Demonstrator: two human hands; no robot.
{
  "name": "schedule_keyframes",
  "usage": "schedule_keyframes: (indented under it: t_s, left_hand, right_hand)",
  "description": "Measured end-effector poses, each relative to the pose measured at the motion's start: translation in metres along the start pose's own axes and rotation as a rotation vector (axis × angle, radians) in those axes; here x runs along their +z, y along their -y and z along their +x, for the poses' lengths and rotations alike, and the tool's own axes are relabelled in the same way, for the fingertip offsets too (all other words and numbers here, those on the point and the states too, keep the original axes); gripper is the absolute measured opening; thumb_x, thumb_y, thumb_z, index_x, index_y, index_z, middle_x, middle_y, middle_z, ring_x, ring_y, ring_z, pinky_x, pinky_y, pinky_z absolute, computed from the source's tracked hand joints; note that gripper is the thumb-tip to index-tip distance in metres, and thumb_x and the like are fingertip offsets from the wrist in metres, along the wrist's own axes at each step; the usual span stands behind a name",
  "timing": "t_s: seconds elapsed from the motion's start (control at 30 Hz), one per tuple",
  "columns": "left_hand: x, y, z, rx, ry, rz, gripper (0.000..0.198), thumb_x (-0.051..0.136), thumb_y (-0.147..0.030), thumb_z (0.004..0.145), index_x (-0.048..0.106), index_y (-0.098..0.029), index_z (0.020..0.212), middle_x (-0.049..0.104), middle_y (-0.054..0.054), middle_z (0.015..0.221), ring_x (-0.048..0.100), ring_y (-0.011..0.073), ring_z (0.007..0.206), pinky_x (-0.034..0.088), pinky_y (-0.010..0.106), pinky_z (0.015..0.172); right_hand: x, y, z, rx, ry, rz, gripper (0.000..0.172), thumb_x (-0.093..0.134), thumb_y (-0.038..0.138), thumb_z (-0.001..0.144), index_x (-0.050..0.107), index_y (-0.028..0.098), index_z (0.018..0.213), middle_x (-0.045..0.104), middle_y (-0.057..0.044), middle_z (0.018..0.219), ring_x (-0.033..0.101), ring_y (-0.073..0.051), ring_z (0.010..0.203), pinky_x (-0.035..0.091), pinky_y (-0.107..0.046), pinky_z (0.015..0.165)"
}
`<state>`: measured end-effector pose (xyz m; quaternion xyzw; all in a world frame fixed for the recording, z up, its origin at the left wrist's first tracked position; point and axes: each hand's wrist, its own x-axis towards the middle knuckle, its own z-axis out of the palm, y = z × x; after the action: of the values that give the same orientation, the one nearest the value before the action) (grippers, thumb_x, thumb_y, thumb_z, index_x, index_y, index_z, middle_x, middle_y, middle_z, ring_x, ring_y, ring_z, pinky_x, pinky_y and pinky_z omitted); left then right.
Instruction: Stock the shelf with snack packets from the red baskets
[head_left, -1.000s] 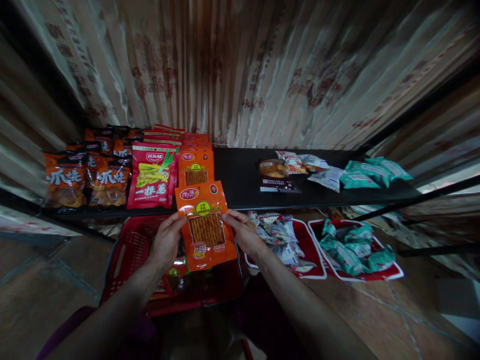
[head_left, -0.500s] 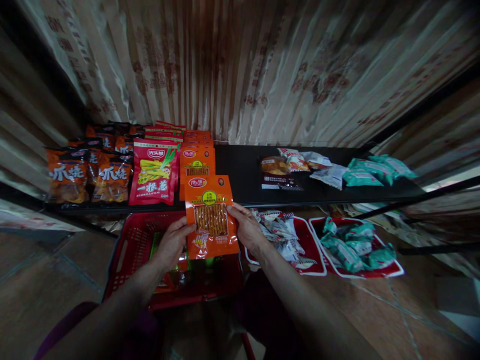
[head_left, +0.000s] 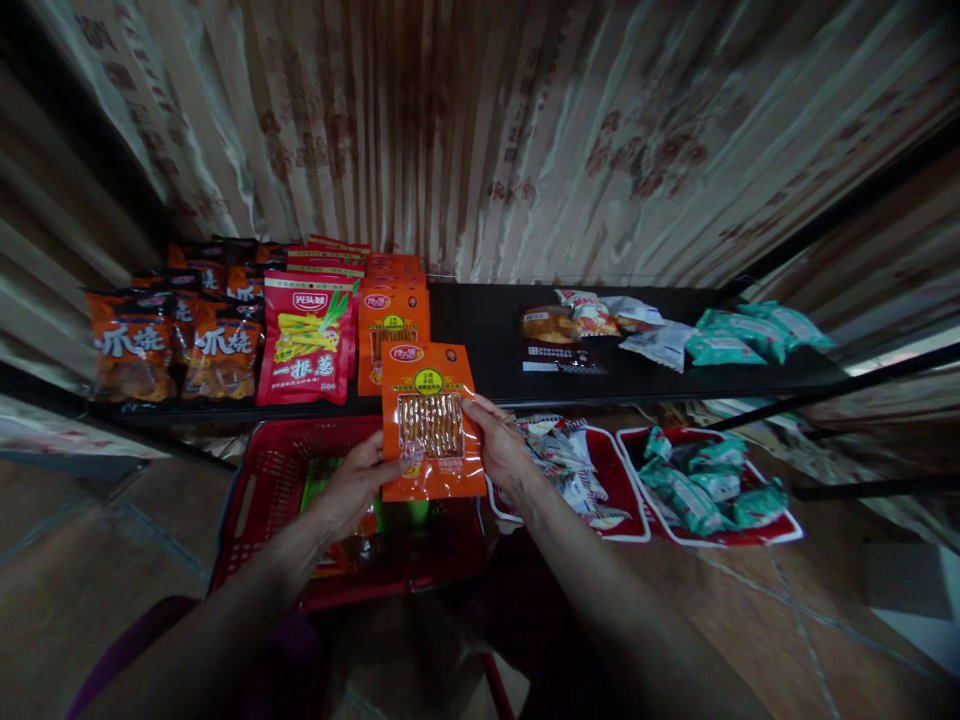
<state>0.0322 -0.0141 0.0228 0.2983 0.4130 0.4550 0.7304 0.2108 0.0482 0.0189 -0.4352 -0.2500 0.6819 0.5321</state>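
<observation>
Between both hands I hold an orange snack packet [head_left: 433, 478] upright, its clear window showing brown sticks. My left hand [head_left: 358, 488] grips its lower left edge, and my right hand [head_left: 499, 445] pinches its right edge. Behind it on the black shelf [head_left: 480, 330] stands a row of like orange packets [head_left: 397, 300], partly covered by the held one. Left of that row are red snack bags [head_left: 307, 340] with yellow pieces pictured. Under my hands sits a red basket [head_left: 259, 490] with a green packet and other packets, partly hidden by my left arm.
Black-and-orange snack bags [head_left: 133, 345] fill the shelf's left end. To the right lie a brown packet [head_left: 551, 325], white packets [head_left: 660, 343] and teal packets [head_left: 727, 338]. Below are two small red baskets, holding white packets [head_left: 566, 465] and teal packets [head_left: 697, 485]. A patterned curtain [head_left: 480, 130] hangs behind.
The held orange packet and both hands have shifted slightly right and up. More light now glints off the packet's window. Both hands keep their hold.
</observation>
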Motion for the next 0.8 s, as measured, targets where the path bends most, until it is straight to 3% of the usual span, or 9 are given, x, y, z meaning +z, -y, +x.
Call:
schedule_keyframes:
  t_s: [0.17, 0.33, 0.57, 0.8]
  left_hand:
    - [-0.001, 0.007, 0.005, 0.03, -0.011, 0.029, 0.047, 0.072, -0.02, 0.069, 0.056, -0.016, 0.113, 0.07, 0.009, 0.106, 0.066, 0.0225, 0.094, 0.046, 0.038, 0.092]
    - [-0.004, -0.002, 0.007, 0.106, -0.058, 0.016, 0.049, 0.073, -0.021, 0.068, 0.056, -0.017, 0.114, 0.07, 0.008, 0.106, 0.066, 0.0228, 0.093, 0.049, 0.037, 0.087]
    - [-0.008, -0.012, 0.01, 0.241, -0.112, -0.036, 0.042, 0.071, -0.019, 0.068, 0.058, -0.017, 0.108, 0.07, 0.006, 0.105, 0.065, 0.0228, 0.096, 0.049, 0.038, 0.088]
    - [-0.006, -0.014, 0.009, 0.233, -0.129, -0.05, 0.041, 0.073, -0.019, 0.066, 0.061, -0.019, 0.106, 0.07, 0.005, 0.103, 0.065, 0.0214, 0.096, 0.048, 0.035, 0.088]
  right_hand:
    - [0.0, 0.003, -0.001, 0.006, 0.048, 0.003, 0.027, 0.082, 0.03, 0.056, 0.071, 0.021, 0.079, 0.074, 0.001, 0.076, 0.066, -0.017, 0.068, 0.051, -0.03, 0.07]
    - [0.0, 0.008, -0.005, 0.04, 0.125, -0.017, 0.028, 0.083, 0.032, 0.056, 0.071, 0.023, 0.079, 0.074, 0.003, 0.075, 0.065, -0.015, 0.067, 0.05, -0.029, 0.071]
    - [0.001, 0.008, -0.014, 0.037, 0.353, -0.129, 0.03, 0.079, 0.031, 0.062, 0.072, 0.023, 0.09, 0.074, 0.001, 0.087, 0.066, -0.014, 0.077, 0.048, -0.027, 0.079]
    - [0.002, -0.001, -0.011, 0.015, 0.371, -0.179, 0.028, 0.08, 0.03, 0.061, 0.072, 0.024, 0.087, 0.073, 0.002, 0.084, 0.066, -0.014, 0.073, 0.049, -0.027, 0.078]
